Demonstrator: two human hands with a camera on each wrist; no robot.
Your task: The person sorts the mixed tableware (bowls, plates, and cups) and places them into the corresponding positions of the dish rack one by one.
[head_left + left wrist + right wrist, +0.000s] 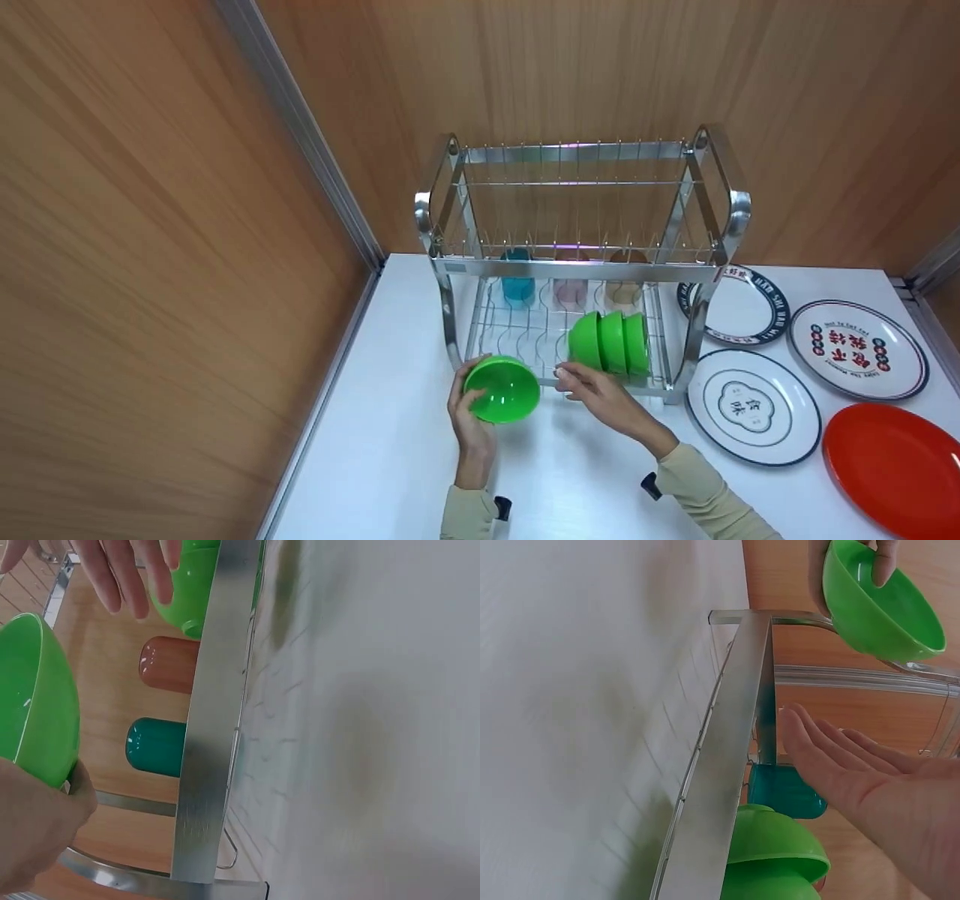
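Observation:
In the head view my left hand (472, 420) grips a green bowl (517, 394) by its left side, thumb inside the rim, fingers beneath. The bowl tilts with its mouth toward me, in front of the dish rack (555, 268). My right hand (600, 397) holds nothing; its fingers are extended toward the bowl, apart from it. Close behind the right hand, several green bowls (613, 343) stand on edge, nested in a row at the right of the rack's lower tier. The right wrist view shows the right palm (885, 787) with straight fingers.
Behind the bowls on the lower tier stand a blue cup (517, 277), a pink cup (570, 289) and a tan cup (624, 285). Right of the rack lie several white patterned plates (784, 431) and a red plate (900, 465). Wooden walls (570, 67) border the white table (375, 442).

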